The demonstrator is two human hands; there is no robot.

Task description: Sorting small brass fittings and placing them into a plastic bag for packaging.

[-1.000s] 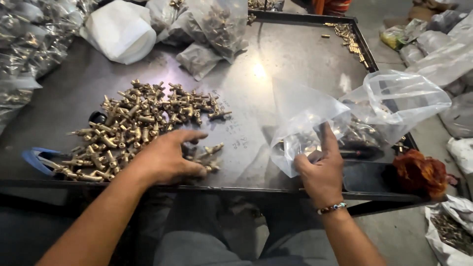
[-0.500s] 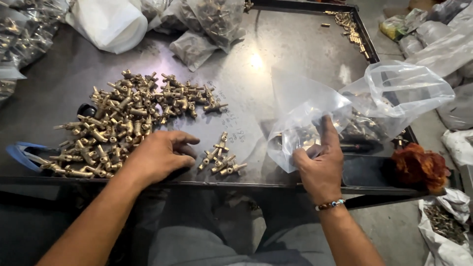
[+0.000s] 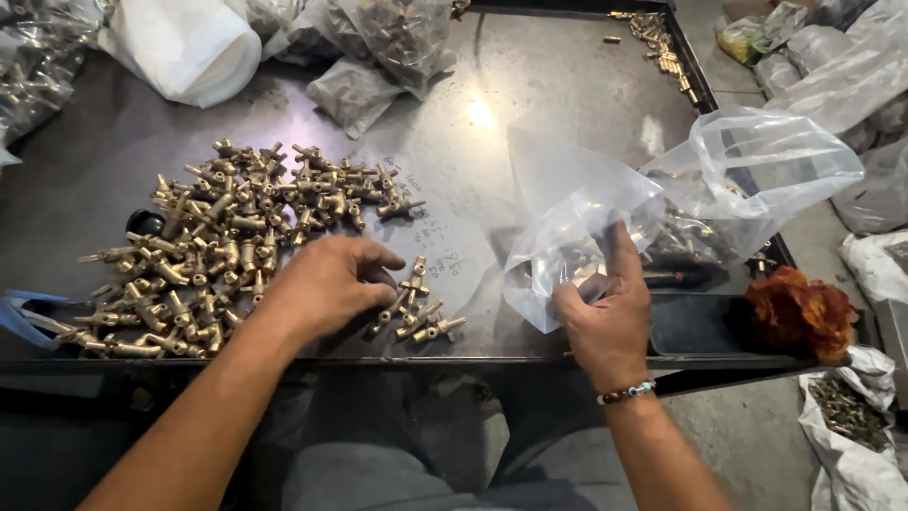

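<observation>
A person sits at a dark metal surface (image 3: 530, 85). The left hand (image 3: 326, 284) lies cupped, fingers loosely curled, over a small cluster of brass fittings (image 3: 421, 308), set just apart from a large heap of fittings (image 3: 222, 241) on the left. The right hand (image 3: 605, 317) pinches the mouth of a clear plastic bag (image 3: 577, 222) (seemingly holding a few fittings already, though the plastic blurs them). To do this well, keep the bag mouth wide and low, and sweep only the small cluster.
</observation>
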